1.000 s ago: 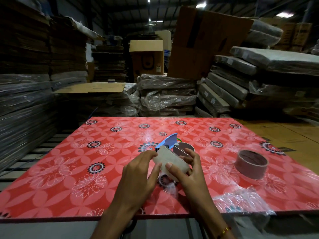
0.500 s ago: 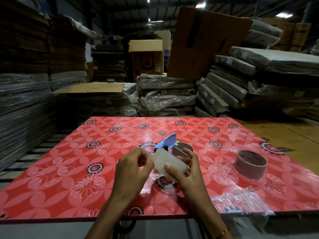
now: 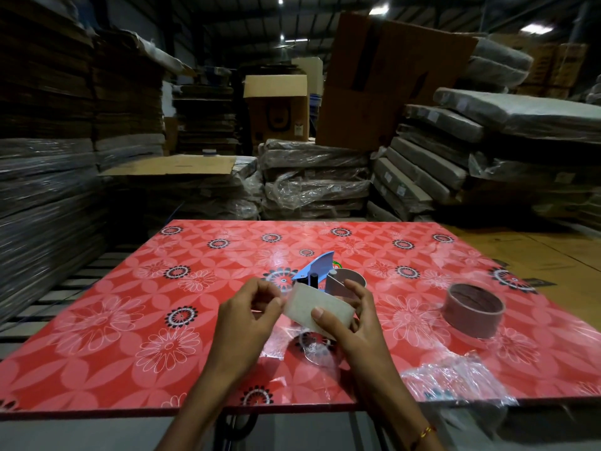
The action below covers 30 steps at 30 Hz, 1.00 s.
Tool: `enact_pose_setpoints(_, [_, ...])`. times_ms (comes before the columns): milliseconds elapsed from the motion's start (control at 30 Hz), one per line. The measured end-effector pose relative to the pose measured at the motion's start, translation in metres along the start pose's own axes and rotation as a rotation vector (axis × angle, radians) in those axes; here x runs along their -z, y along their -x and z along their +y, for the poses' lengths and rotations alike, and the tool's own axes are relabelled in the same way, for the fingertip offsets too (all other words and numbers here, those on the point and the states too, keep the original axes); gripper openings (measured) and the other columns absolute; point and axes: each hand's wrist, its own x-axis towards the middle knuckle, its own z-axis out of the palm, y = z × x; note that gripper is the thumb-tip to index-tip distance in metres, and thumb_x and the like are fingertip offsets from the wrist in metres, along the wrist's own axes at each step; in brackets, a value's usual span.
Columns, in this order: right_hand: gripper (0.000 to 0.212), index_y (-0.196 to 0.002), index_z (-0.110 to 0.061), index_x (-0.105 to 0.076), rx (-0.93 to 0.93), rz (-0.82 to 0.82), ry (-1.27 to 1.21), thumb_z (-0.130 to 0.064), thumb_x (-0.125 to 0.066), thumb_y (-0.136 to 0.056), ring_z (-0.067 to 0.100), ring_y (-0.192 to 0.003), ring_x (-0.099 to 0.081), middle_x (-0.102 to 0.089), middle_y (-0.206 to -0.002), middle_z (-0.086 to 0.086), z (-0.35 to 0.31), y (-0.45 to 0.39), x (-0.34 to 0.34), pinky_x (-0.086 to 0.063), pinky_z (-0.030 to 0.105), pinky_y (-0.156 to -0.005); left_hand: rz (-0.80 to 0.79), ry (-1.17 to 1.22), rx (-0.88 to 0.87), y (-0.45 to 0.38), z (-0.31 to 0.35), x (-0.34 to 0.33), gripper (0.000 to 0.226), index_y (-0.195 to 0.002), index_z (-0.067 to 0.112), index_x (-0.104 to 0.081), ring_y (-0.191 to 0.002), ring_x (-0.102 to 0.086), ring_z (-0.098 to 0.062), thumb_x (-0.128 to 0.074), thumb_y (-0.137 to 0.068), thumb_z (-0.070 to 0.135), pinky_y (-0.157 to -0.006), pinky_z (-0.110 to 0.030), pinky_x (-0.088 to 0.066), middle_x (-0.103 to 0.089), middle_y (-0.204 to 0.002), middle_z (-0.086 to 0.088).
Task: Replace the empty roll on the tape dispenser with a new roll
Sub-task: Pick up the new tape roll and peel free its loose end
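On the bench [image 3: 130, 320], the tape dispenser [image 3: 317, 271] stands near the middle, with a cardboard core [image 3: 349, 281] just beside it on the right. Another cardboard core [image 3: 473, 309] sits well apart to the right. A crumpled plastic wrapper [image 3: 455, 379] lies at the near right edge. Both hands hold a tape roll [image 3: 317, 309] before the dispenser, above the bench.

Red floral tabletop [image 3: 136, 320], crumpled clear plastic wrap [image 3: 455, 379] at its near right edge, wrapped cardboard stacks [image 3: 312, 183] behind.

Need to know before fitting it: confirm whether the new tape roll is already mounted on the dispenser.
No, the new tape roll is held between both hands above the table, off the dispenser.
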Motion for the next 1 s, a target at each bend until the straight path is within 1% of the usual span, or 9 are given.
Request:
enact_pose_setpoints(67, [0.072,-0.123,-0.043,-0.051,0.008,0.001,0.006,-0.035,-0.086,-0.061,0.032,-0.105,-0.068,-0.057,-0.122,0.015,0.000,0.000,0.000,-0.060,0.047,-0.087,0.024,-0.019,-0.065,0.004,0.004,-0.004,0.025,-0.094,0.022,-0.057,-0.077,-0.068,-0.008,-0.066,-0.086,0.001,-0.068,-0.024,-0.056,-0.070,-0.086,0.007])
enact_pose_setpoints(133, [0.070,-0.125,-0.040,-0.050,0.012,0.003,0.007,-0.029,-0.085,-0.065,0.026,-0.101,-0.069,-0.057,-0.120,0.013,0.000,0.001,0.000,-0.061,0.042,-0.083,0.026,-0.034,-0.123,0.006,0.006,-0.006,0.025,-0.095,0.022,-0.056,-0.083,-0.068,-0.006,-0.064,-0.087,0.000,-0.068,-0.017,-0.054,-0.070,-0.090,0.010])
enact_pose_setpoints(267, [0.072,-0.128,-0.036,-0.048,0.018,0.001,0.008,-0.023,-0.084,-0.066,0.019,-0.093,-0.070,-0.056,-0.119,0.014,0.001,0.000,0.000,-0.060,0.035,-0.077,0.020,-0.064,-0.211,0.006,0.004,-0.006,0.023,-0.089,0.020,-0.066,-0.090,-0.066,-0.007,-0.059,-0.089,-0.002,-0.071,-0.017,-0.051,-0.068,-0.090,0.011])
enact_pose_setpoints(400, [0.072,-0.128,-0.037,-0.048,0.017,-0.002,0.006,-0.022,-0.084,-0.067,0.016,-0.089,-0.071,-0.056,-0.117,0.012,0.001,0.000,0.000,-0.059,0.031,-0.074,-0.010,-0.010,-0.188,0.005,0.004,-0.003,0.023,-0.088,0.019,-0.071,-0.091,-0.065,-0.009,-0.049,-0.086,0.011,-0.073,-0.023,-0.052,-0.067,-0.093,0.012])
enact_pose_setpoints(533, [0.071,-0.127,-0.041,-0.048,0.027,-0.018,0.051,-0.026,-0.084,-0.067,0.012,-0.090,-0.071,-0.056,-0.118,0.008,0.000,0.002,0.001,-0.057,0.026,-0.073,-0.022,0.034,-0.181,0.006,0.008,-0.002,0.016,-0.085,0.018,-0.071,-0.086,-0.066,-0.010,-0.057,-0.088,0.025,-0.072,-0.011,-0.049,-0.067,-0.089,0.009])
enact_pose_setpoints(667, [0.070,-0.127,-0.040,-0.047,0.035,-0.028,0.072,-0.024,-0.083,-0.069,0.012,-0.091,-0.072,-0.056,-0.118,0.007,-0.002,0.002,0.001,-0.057,0.025,-0.072,-0.028,0.092,-0.123,0.002,0.010,-0.005,0.014,-0.077,0.017,-0.064,-0.078,-0.067,-0.015,-0.069,-0.088,0.024,-0.072,-0.017,-0.053,-0.067,-0.080,0.002])
enact_pose_setpoints(800, [0.070,-0.126,-0.041,-0.046,0.040,-0.027,0.107,-0.027,-0.082,-0.068,0.006,-0.088,-0.070,-0.057,-0.118,0.003,-0.003,0.003,0.000,-0.057,0.024,-0.072,-0.009,0.121,-0.041,-0.003,0.009,-0.006,0.016,-0.090,0.017,-0.060,-0.077,-0.066,-0.011,-0.072,-0.086,0.008,-0.067,-0.020,-0.053,-0.067,-0.085,0.004])
enact_pose_setpoints(900, [0.069,-0.125,-0.043,-0.046,0.049,-0.030,0.113,-0.029,-0.082,-0.068,0.006,-0.088,-0.070,-0.057,-0.117,0.002,-0.003,0.003,0.000,-0.057,0.025,-0.073,-0.023,0.192,0.055,-0.006,0.004,-0.005,0.018,-0.097,0.021,-0.064,-0.081,-0.067,-0.009,-0.075,-0.085,0.014,-0.075,-0.027,-0.056,-0.070,-0.089,0.008])
enact_pose_setpoints(1000, [0.070,-0.126,-0.043,-0.047,0.054,-0.034,0.105,-0.026,-0.081,-0.068,0.007,-0.089,-0.070,-0.056,-0.118,0.003,-0.002,0.003,0.000,-0.057,0.026,-0.072,-0.078,0.271,0.128,-0.007,0.001,-0.002,0.006,-0.085,0.012,-0.072,-0.083,-0.069,-0.022,-0.069,-0.089,0.010,-0.081,-0.035,-0.057,-0.074,-0.085,-0.005])
